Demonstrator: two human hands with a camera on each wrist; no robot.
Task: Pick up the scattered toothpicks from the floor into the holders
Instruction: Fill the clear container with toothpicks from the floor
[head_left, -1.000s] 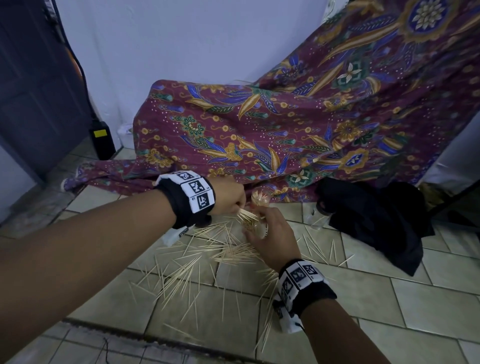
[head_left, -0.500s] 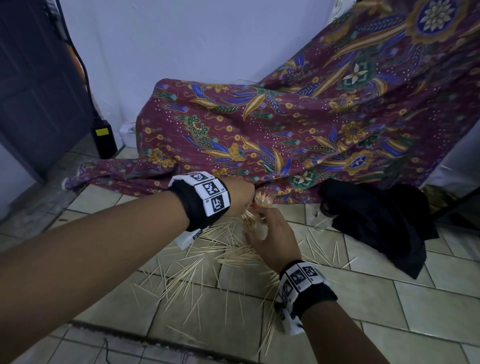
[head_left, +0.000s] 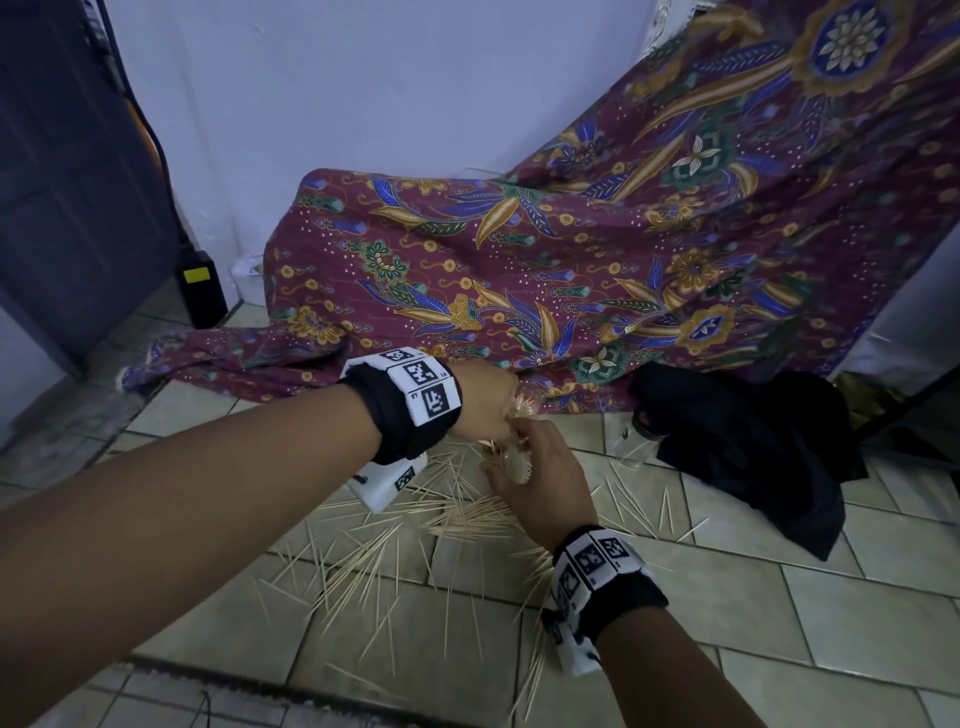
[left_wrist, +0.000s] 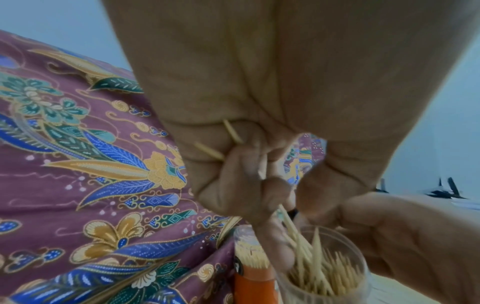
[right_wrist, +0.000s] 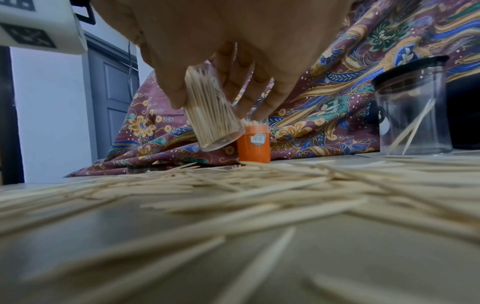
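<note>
Many wooden toothpicks (head_left: 363, 561) (right_wrist: 233, 195) lie scattered on the tiled floor. My right hand (head_left: 535, 478) (right_wrist: 233, 67) grips a clear holder (right_wrist: 211, 115) (left_wrist: 322, 269) packed with toothpicks, tilted and lifted off the floor. My left hand (head_left: 488, 400) (left_wrist: 262, 185) pinches a small bundle of toothpicks (left_wrist: 293, 228) whose tips go down into that holder's mouth. An orange holder (right_wrist: 254, 144) (left_wrist: 253, 281), full of toothpicks, stands just behind by the cloth. A larger clear jar (right_wrist: 413, 111) (head_left: 636, 441) with a black rim stands to the right, holding a few toothpicks.
A maroon batik cloth (head_left: 571, 270) drapes down behind the holders. A black garment (head_left: 753, 447) lies on the tiles at the right. A dark door (head_left: 62, 182) and a small black box (head_left: 200, 293) stand at the left wall. A black lid (right_wrist: 150, 167) lies by the cloth.
The head view has risen slightly. My left hand has moved right and closer over the holder, bringing its toothpicks down into the mouth. My right hand keeps hold of the holder.
</note>
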